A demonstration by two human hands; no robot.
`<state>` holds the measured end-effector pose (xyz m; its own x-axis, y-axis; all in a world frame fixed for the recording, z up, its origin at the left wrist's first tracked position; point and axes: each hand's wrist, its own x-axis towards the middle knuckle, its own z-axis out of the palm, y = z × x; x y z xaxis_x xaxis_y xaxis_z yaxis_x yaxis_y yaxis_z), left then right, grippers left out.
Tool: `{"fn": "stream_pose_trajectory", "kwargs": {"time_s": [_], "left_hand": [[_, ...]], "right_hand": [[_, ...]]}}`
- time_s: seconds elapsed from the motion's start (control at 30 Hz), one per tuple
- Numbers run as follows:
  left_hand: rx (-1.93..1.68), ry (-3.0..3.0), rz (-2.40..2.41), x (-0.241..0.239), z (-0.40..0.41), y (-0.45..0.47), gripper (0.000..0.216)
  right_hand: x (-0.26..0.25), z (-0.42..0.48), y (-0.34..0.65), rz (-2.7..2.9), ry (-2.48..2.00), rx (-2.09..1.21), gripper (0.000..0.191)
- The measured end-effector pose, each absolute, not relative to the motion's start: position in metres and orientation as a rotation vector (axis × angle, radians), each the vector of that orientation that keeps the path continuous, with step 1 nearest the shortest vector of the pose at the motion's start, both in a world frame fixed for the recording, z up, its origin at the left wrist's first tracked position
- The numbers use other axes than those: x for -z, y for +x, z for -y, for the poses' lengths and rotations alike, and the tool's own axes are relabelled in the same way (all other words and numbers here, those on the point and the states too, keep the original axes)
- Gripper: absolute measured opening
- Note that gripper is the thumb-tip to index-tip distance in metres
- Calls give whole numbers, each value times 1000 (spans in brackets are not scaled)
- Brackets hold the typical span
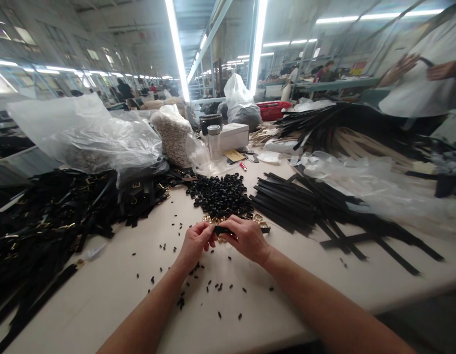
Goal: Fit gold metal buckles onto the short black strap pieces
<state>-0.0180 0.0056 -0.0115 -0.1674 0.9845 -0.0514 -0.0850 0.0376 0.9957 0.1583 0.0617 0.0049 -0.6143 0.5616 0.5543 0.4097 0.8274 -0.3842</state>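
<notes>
Both of my hands meet over the pale table (147, 305), close to its middle. A short black strap (223, 229) runs between them, its far end (265, 229) poking out beyond the right knuckles. My left hand (198, 241) pinches one end with thumb and fingers. Curled over the strap from above, my right hand (250, 238) grips it too. Several gold buckles (258, 219) lie just behind the fingers, partly hidden by them. Behind those is a heap of small black loops (220, 192). Tiny black pieces (220, 286) are scattered around my forearms.
Left, black straps with gold buckles (91, 206) are piled below a clear plastic bag (113, 137). Right, flat black strips (287, 199) lie beside plastic sheeting (383, 182). A jar (213, 140), white box (233, 136) and red lighter (243, 166) stand or lie behind. Another person (427, 73) stands at right.
</notes>
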Motion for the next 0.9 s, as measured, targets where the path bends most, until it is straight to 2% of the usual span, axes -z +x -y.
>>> {"fn": "stream_pose_trajectory", "kwargs": {"time_s": [0.4,0.63,0.9], "left_hand": [[-1309,987,-1239,2,-4,-20,34],[-1646,960,-1593,-9,-16,-93,42],[-1140,1801,-1924,-7,-62,-118,22]], "right_hand": [[-8,-66,159,2358,-658,-218,22],[-3,-94,173,2260,-847,-206,16],[2,-106,178,2201,-930,-228,9]]}}
